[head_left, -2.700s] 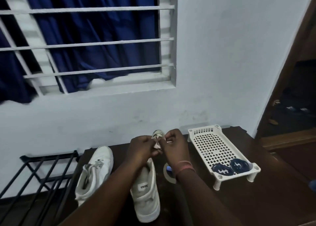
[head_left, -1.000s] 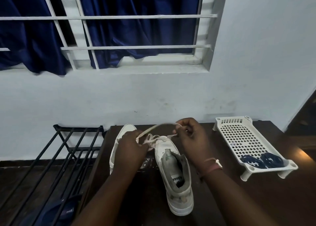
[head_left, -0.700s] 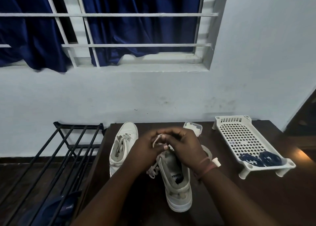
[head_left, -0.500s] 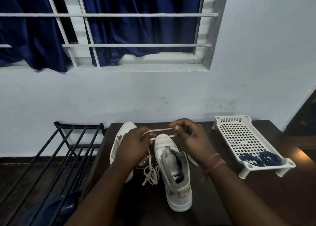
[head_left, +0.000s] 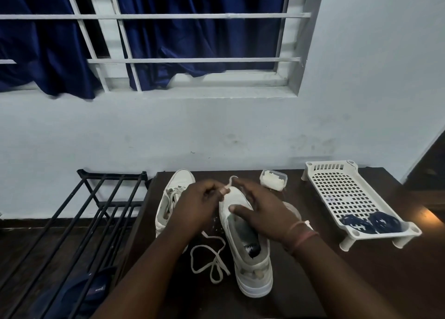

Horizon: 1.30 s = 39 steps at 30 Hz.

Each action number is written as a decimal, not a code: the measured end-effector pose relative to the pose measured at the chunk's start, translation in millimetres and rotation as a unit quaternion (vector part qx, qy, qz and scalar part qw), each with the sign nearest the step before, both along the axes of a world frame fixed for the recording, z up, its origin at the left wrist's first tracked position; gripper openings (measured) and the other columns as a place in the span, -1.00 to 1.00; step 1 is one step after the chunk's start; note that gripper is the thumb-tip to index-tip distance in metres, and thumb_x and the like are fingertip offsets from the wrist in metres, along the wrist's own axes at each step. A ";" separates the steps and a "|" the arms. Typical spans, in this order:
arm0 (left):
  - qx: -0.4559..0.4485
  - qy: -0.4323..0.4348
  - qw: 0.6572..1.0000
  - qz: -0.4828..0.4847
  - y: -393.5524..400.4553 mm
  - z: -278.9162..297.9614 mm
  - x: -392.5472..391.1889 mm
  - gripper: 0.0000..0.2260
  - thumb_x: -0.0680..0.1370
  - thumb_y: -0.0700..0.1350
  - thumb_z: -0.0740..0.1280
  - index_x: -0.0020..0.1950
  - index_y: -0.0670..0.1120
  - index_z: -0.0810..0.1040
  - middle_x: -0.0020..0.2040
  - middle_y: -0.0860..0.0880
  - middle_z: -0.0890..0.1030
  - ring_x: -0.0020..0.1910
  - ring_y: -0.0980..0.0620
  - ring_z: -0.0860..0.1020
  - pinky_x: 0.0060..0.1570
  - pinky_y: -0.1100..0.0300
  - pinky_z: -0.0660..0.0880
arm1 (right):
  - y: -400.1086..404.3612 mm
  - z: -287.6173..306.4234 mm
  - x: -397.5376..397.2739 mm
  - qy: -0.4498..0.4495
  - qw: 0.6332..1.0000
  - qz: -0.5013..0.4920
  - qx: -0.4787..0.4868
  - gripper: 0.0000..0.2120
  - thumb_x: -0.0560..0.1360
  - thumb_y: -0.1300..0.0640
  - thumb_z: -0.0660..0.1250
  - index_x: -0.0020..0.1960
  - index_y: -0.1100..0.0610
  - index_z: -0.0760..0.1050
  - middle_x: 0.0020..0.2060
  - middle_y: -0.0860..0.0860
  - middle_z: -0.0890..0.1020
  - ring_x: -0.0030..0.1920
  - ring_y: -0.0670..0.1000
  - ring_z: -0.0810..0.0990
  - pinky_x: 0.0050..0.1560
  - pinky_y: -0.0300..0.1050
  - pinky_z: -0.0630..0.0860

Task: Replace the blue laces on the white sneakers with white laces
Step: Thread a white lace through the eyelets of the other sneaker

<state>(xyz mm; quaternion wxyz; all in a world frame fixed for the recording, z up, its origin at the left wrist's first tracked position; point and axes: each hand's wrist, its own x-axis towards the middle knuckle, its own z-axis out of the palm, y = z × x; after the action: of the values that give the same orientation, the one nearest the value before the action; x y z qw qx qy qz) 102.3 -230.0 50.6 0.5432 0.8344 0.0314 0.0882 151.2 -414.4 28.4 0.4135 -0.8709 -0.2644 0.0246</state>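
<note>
Head view, dark table (head_left: 361, 282) (white wall (head_left: 240, 130))

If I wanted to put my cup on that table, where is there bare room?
Bare wood lies between the near sneaker and the white tray, and along the near right edge. Around both hands, the far sneaker and the loose white lace it is crowded.

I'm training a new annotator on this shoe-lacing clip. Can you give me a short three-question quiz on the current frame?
1. Where are the blue laces?
2. True or false: the left hand pinches the white lace.
3. Which sneaker do the hands work on: A, left sneaker; B, right sneaker?

Key: 1. In the white tray. 2. True. 3. B; the right hand rests on it.
</note>
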 end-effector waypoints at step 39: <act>0.004 -0.011 0.999 -0.049 -14.0 -3.6 -5.6 -0.42 0.49 -0.07 0.51 0.47 0.14 0.41 0.06 0.08 0.69 0.07 0.21 0.63 0.18 0.12 0.54 | 16.3 36.7 -17.1 0.159 0.951 0.016 0.264 -0.78 0.62 0.33 0.19 0.16 0.20 0.56 -0.14 0.15 0.70 -0.23 -0.09 0.64 -0.25 -0.29 0.51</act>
<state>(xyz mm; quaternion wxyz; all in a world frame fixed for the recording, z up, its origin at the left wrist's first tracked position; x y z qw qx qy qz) 96.7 -244.0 47.0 0.5441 0.8358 -0.0158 0.0713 134.1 -398.0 65.1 0.6645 -0.7114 -0.2066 0.0984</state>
